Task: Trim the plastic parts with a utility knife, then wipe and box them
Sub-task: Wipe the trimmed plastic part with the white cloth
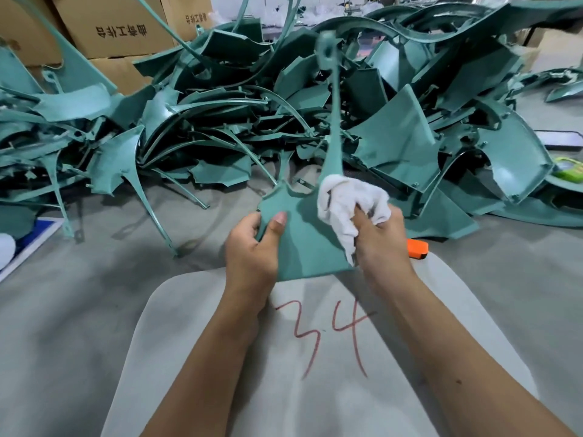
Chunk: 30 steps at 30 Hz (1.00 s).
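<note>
The person holds one green plastic part up in front of the body, over a pale board that carries the number "34" written by hand in red. The left hand grips the left edge of the part, thumb on the front face and fingers curled behind. The right hand has its fingers closed round a crumpled white cloth and presses it on the upper right of the part. A long thin arm of the part rises up from the wide lower piece; its top end is blurred.

Just beside the right wrist an orange knife lies on the grey surface; only its end shows, so I cannot tell about the blade.

Behind, a big pile of the same green parts is spread over the surface. At the far left stand cardboard boxes with black Chinese print, which appears upside down and I cannot read it surely. At the right edge a small yellow-green object lies among the parts. At the left edge is a blue and white sheet.
</note>
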{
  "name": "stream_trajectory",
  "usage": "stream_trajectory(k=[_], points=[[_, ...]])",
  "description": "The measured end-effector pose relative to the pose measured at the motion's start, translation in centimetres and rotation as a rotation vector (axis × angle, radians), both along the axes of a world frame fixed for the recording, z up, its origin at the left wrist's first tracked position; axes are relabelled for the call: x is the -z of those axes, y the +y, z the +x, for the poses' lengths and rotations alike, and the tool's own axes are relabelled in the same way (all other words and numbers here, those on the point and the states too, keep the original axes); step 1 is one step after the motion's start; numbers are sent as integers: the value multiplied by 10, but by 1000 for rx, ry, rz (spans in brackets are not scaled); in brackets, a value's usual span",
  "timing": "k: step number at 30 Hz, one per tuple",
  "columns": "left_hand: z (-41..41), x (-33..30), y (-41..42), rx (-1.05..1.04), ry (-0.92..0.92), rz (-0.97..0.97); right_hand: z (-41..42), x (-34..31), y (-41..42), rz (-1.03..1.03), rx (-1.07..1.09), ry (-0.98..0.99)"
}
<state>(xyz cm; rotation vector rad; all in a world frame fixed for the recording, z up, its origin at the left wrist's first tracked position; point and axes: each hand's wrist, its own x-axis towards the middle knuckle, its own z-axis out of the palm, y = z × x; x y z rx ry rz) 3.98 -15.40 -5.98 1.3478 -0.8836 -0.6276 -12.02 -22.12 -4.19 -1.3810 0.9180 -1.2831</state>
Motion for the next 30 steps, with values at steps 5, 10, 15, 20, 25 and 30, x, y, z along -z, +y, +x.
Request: stream_trajectory(k=[5,10,15,20,25,30], points=[[9,-5,3,-185,39,-55,11,2,12,75,-133,31],[3,-2,2,-326,82,-125,17,4,20,92,-129,-112],[-1,4,-1,-476,225,-184,25,6,27,-4,-144,-113],[-12,8,-6,-393,359,-237,26,6,28,-1,-165,-139],[-22,5,-8,-132,558,-123,16,1,17,-56,19,-137],[-8,-2,-3,287,581,47,-7,-1,-10,-23,137,-56]])
